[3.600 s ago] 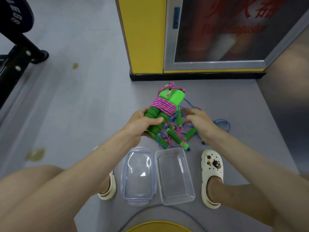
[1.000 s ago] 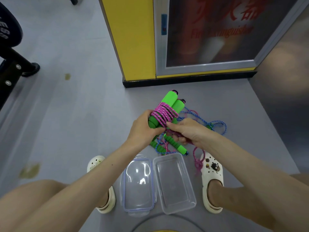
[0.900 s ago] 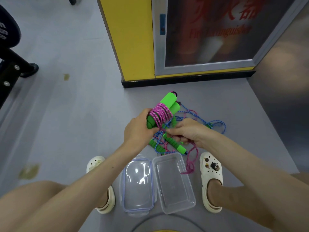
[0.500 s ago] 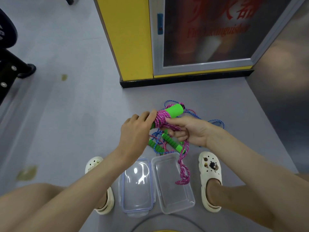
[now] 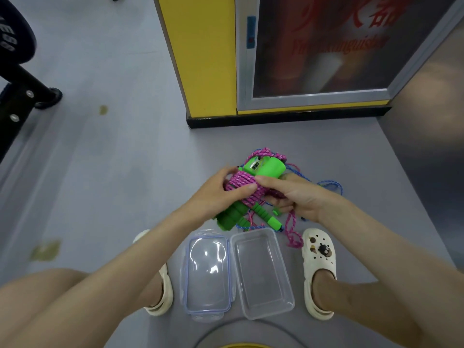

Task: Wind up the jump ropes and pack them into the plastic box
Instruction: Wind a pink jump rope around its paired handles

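Presently the pink jump rope (image 5: 244,188) is held clear of the floor, just beyond the plastic box (image 5: 262,275), with its braided cord coiled closely about two thick green foam handles (image 5: 263,168) laid side by side. The left hand (image 5: 213,197) grips the bundle from the left, its thumb across the coil. The right hand (image 5: 301,197) has its thumb on the same coil and its fingers curled beneath, where a loose pink tail (image 5: 292,232) hangs down beside a white clog (image 5: 320,254). A second jump rope (image 5: 329,183), blue-corded, lies unwound on the floor under and beyond the hands. The box stands open and empty, with its lid (image 5: 207,275) close against its left side. In my assessment the bundle is light. The foam should be compressible and offer good grip, while the cord is limp and liable to slacken once tension is released. It should be held across the coil itself, with the last turn pinned under a thumb, rather than by the handle ends. The tail needs tucking in before the bundle is laid lengthwise in the box.
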A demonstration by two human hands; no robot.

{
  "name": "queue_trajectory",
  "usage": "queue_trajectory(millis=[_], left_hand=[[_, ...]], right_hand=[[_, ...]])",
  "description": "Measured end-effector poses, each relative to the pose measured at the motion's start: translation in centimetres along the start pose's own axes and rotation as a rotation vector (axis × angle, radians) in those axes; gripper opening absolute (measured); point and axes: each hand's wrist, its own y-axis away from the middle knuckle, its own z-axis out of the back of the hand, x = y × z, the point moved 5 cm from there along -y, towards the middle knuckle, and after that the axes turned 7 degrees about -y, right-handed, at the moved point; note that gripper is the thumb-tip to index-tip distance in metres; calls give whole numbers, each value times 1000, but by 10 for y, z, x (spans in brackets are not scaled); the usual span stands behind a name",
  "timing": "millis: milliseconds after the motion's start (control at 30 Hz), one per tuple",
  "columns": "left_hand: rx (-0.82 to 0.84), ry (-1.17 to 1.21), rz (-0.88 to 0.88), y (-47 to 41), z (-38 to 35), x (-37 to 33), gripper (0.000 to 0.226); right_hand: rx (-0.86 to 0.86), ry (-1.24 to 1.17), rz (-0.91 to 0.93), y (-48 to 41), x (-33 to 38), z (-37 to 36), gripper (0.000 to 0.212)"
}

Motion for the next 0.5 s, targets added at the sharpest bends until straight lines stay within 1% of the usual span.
queue_trajectory(millis=[67,100,133,200,267,333,400,433,500], left_hand=[[167,200,81,4,-4,2,38],[208,254,93,6,-7,5,34],[214,286,94,8,-8,6,33],[130,284,78,8,-4,9,33],[-23,148,49,3,5,12,35],[-179,-112,0,-1,13,13,43],[-299,-350,-22,1,15,10,45],[-347,-435,-25,3,15,8,45],[-433,-538,-26,7,16,5,47]], right_hand=[[61,11,12,3,2,-6,35],[74,22,15,4,3,-7,34],[73,27,15,4,3,-8,33],[29,26,10,3,2,-9,31],[-64,83,7,1,-1,-8,36],[-142,177,2,-2,-4,-8,45],[-182,247,-28,-4,-7,-8,60],[-191,266,-42,-4,-8,-8,64],[-189,284,-58,-5,-8,-10,58]])
